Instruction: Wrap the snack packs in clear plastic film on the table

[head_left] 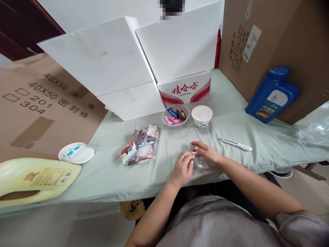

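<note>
A crumpled clear plastic bag (200, 162) lies near the table's front edge, partly covered by my hands. My left hand (182, 168) is at its left side, fingers curled, with the fingertips at the plastic. From the right, my right hand (207, 153) reaches over the bag, its fingers and thumb closing on the upper part. To the left is a cluster of small wrapped snack packs (146, 151). Beyond my hands stand a clear plastic bowl (164, 120) of colourful wrapped sweets (176, 117) and a white paper bowl (202, 116) with a blue-green print.
A white pen (235, 144) lies right of my hands. Farther right stands a blue bottle (273, 94) before a cardboard box (259, 58). White boxes (180, 44) line the back. At left are a tipped paper bowl (76, 153) and a yellow jug (43, 178). Someone's head shows behind.
</note>
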`<state>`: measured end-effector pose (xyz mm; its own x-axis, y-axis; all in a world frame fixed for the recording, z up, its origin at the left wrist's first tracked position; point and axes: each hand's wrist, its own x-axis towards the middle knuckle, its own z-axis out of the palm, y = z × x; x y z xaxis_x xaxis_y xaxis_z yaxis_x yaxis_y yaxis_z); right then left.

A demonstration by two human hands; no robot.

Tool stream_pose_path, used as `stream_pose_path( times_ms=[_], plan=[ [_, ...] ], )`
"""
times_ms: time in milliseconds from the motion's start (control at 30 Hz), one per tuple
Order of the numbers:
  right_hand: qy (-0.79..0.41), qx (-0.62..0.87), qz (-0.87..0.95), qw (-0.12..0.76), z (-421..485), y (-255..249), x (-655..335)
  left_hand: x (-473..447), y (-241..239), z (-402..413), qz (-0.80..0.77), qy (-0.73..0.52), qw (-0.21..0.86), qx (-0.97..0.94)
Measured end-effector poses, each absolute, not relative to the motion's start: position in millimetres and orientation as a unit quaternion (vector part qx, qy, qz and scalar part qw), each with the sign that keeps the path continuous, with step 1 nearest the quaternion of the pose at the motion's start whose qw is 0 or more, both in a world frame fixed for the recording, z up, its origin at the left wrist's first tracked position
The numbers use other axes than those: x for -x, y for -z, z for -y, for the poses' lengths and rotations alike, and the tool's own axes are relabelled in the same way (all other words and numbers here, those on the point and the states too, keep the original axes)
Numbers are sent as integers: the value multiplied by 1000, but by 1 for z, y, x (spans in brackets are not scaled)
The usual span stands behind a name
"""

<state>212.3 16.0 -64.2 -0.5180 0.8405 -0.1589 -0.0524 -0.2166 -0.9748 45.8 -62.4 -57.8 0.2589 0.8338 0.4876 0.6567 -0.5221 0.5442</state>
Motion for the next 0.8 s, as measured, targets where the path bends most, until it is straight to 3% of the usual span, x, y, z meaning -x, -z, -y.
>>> stream_pose_path(
  times_ms=[133,233,433,567,800],
  plan=[
    [-601,388,607,345,-2,67,-217,-40,62,45,-477,-310,107,-816],
    [-441,372,736,355,20,65,-230,-39,68,43,-488,-315,98,-808],
    [-141,325,903,243,51,61,-252,-40,68,48,-485,-314,98,-811],
    [-110,296,919,235,49,54,-248,-40,64,48,-469,-317,121,-815],
    [-185,330,907,185,-3,35,-225,-37,69,46,-465,-321,135,-814]
  ],
)
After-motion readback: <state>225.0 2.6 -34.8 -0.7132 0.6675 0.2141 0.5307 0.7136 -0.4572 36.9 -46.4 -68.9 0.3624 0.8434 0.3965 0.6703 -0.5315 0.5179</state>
